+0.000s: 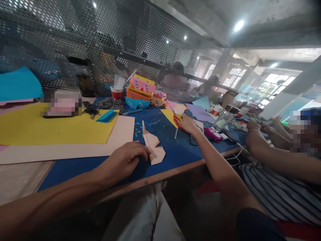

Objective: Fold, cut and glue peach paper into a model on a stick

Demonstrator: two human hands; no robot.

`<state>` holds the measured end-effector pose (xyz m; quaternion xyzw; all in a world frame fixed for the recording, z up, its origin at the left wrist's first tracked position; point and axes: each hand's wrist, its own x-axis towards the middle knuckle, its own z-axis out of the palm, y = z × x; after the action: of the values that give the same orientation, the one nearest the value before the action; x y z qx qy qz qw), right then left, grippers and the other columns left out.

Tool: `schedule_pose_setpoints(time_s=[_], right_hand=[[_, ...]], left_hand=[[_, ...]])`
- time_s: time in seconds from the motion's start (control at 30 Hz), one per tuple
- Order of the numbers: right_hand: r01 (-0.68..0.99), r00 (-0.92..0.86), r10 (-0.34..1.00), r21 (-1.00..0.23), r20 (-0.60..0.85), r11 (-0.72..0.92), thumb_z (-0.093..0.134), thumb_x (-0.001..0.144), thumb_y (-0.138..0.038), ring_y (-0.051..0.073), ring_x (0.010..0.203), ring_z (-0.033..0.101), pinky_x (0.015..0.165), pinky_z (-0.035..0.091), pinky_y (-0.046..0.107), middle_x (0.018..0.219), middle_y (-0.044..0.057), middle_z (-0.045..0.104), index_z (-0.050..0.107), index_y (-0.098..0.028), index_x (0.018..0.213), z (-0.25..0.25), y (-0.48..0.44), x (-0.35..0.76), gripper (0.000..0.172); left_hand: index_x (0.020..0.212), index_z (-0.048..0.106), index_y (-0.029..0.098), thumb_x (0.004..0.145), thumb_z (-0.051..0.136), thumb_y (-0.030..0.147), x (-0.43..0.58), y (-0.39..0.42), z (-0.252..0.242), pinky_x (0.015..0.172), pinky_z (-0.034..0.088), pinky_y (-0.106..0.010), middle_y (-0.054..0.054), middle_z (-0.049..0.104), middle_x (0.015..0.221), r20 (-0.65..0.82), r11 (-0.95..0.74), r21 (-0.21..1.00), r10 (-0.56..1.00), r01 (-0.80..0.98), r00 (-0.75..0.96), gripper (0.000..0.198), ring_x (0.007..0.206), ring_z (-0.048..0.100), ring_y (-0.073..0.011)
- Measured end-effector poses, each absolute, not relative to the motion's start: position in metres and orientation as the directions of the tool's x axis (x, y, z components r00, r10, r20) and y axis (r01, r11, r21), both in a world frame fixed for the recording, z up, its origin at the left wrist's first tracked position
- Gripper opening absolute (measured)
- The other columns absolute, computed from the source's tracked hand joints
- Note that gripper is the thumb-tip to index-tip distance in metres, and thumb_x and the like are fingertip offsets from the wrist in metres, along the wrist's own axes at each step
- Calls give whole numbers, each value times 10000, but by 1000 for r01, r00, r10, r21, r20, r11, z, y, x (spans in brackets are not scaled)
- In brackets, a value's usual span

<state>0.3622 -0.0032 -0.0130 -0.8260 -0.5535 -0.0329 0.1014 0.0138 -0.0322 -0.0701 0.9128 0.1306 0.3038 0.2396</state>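
My left hand (126, 157) rests on the blue table mat with its fingers loosely bent and the thumb apart. Its fingertips touch a cut and folded piece of pale peach paper (155, 152), which lies near the table's front edge. Farther off to the right, my right hand (187, 124) is closed on scissors (178, 117) with red and yellow handles. The blades point away from me, over yellow and pink paper. A narrow pale strip (176, 133) lies just below the scissors. Small blue paper scraps (137, 130) are scattered left of the peach piece.
Large yellow (57, 129) and peach sheets (125, 129) cover the left side. Decorated paper glasses (140, 88) stand at the back beside a red-and-white cup (117, 92). A glass jar (225, 117) and a pink device (213, 134) sit right. A co-worker's arms (273, 147) reach in there.
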Motion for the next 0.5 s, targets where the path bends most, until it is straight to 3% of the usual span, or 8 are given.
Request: schedule_pose_setpoints(time_s=[0.17, 0.33, 0.4, 0.5], right_hand=[[925, 364, 906, -197, 214, -325, 603, 1053, -398, 335, 1220, 682, 975, 488, 372, 1286, 228, 736, 657, -121, 1232, -25, 17, 366, 334], [947, 261, 900, -275, 350, -168, 571, 1034, -218, 393, 1433, 492, 1176, 363, 533, 1490, 283, 563, 676, -97, 1254, -22, 10, 351, 272], [945, 160, 918, -326, 363, -35, 523, 1047, -195, 338, 1367, 552, 1163, 394, 503, 1426, 227, 620, 700, -127, 1239, -16, 10, 339, 270], [887, -48, 952, -426, 302, 180, 590, 989, -150, 213, 1095, 688, 1028, 507, 378, 1212, 93, 745, 747, -188, 1180, -12, 13, 318, 250]], left_hand=[[863, 698, 246, 860, 462, 93, 11, -33, -61, 958, 581, -348, -10, 823, 1119, 499, -799, 572, 518, 186, 695, 281, 1078, 754, -213], [865, 718, 249, 879, 488, 168, 11, -31, -54, 940, 581, -351, -34, 817, 1071, 470, -730, 640, 618, 239, 630, 244, 1024, 754, -240], [886, 724, 253, 883, 503, 196, 11, -31, -53, 942, 575, -353, -36, 815, 1065, 438, -701, 662, 649, 265, 621, 228, 1038, 749, -252], [930, 728, 258, 892, 525, 222, 11, -30, -52, 955, 560, -347, -31, 808, 1083, 418, -658, 697, 696, 286, 583, 210, 1070, 740, -260]])
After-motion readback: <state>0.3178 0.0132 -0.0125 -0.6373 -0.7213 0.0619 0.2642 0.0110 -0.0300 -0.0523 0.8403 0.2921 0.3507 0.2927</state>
